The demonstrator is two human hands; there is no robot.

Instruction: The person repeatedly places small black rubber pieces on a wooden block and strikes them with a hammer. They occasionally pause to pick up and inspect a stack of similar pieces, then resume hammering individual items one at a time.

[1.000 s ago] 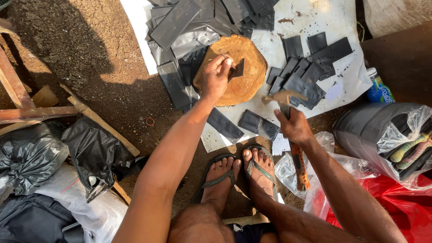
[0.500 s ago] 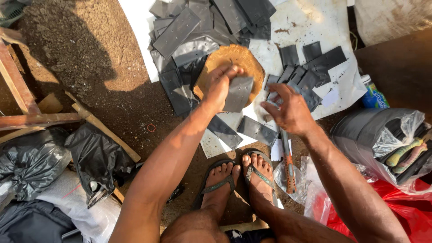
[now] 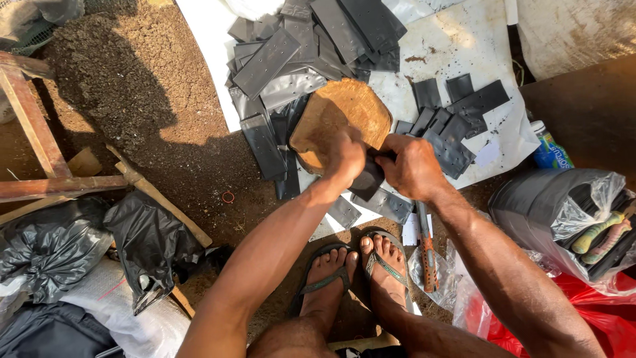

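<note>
My left hand and my right hand meet over the near edge of a round wooden block. Both grip one dark grey plastic piece, which hangs between them just in front of the block. A big pile of similar dark grey plastic pieces lies behind the block on a white sheet. More of them are spread to the right. A wooden-handled hammer lies on the ground beside my right foot, untouched.
A wooden frame and crumpled black plastic bags sit at the left on bare soil. At the right are a blue packet, a dark sack under clear plastic and red plastic. My left foot wears a flip-flop.
My right hand let go of the hammer, which now lies by my foot, and moved to the plastic piece. My left hand pulled that piece off the block towards me.
</note>
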